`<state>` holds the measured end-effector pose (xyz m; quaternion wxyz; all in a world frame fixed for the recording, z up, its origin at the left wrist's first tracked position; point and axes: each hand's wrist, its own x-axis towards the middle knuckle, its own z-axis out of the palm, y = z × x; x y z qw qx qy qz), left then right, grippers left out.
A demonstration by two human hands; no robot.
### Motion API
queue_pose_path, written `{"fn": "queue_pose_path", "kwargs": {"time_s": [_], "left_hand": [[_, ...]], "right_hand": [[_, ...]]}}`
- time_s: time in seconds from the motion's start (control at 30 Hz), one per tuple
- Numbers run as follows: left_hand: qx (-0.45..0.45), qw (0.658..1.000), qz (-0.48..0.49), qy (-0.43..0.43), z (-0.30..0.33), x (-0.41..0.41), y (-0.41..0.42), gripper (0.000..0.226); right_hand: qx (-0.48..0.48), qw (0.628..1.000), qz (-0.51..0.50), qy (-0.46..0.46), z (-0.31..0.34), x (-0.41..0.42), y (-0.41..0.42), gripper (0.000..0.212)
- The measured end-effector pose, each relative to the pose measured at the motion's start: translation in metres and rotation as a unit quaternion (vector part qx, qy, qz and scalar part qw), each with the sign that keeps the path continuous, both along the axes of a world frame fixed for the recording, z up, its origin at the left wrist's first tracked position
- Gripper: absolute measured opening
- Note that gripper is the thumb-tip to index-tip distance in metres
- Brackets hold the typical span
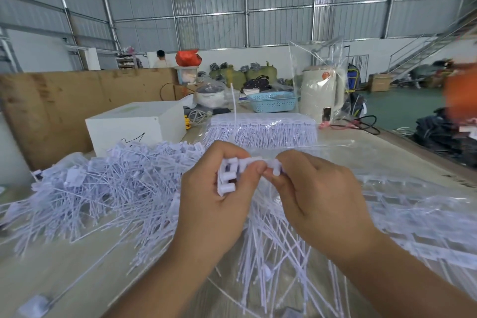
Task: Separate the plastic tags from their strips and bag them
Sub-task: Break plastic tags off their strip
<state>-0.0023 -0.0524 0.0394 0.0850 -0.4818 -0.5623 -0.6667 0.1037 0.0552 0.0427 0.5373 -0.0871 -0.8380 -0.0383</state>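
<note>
- At frame centre, the left hand [216,188] grips a bunch of white tags [228,175], fingers curled round their heads.
- The right hand [315,188] pinches the end of the same strip [273,166] (thumb and forefinger tight on it), touching the left.
- Loose tags pile [108,188] at middle left on the table [77,266].
- A clear bag [413,219] lies at right, under the tails.
- Uncut strips [260,129] sit above centre, beside a white box [136,124].

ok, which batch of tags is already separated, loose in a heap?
The loose pile left of the left hand. The batch by the kettle sits in neat rows, still on strips.
</note>
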Motion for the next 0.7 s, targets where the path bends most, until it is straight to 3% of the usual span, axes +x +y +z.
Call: {"fn": "queue_pose_path", "kwargs": {"time_s": [0.1, 0.17, 0.33, 0.47, 0.57, 0.7], "left_hand": [[-0.008, 1.000, 0.012, -0.019, -0.003, -0.004, -0.001, 0.016], [-0.006, 0.999, 0.028, -0.038, -0.004, -0.009, -0.003, 0.015], [-0.003, 0.999, 0.027, -0.020, -0.003, -0.009, -0.001, 0.013], [-0.033, 0.998, -0.006, 0.047, 0.001, -0.004, -0.004, 0.007], [-0.061, 0.996, -0.029, 0.056, 0.004, -0.007, -0.007, 0.017], [-0.067, 0.992, 0.020, 0.106, 0.001, -0.009, -0.006, 0.026]], "right_hand": [[-0.121, 0.984, 0.027, 0.128, 0.007, 0.002, 0.002, 0.029], [-0.128, 0.978, 0.059, 0.154, 0.009, 0.005, 0.004, 0.029], [-0.095, 0.990, 0.095, 0.041, 0.002, 0.002, 0.002, 0.012], [-0.168, 0.974, 0.153, -0.004, -0.002, -0.002, 0.000, 0.030], [-0.193, 0.967, 0.168, 0.006, -0.005, -0.003, 0.002, 0.032], [-0.213, 0.957, 0.195, 0.018, -0.006, -0.007, 0.000, 0.037]]}}
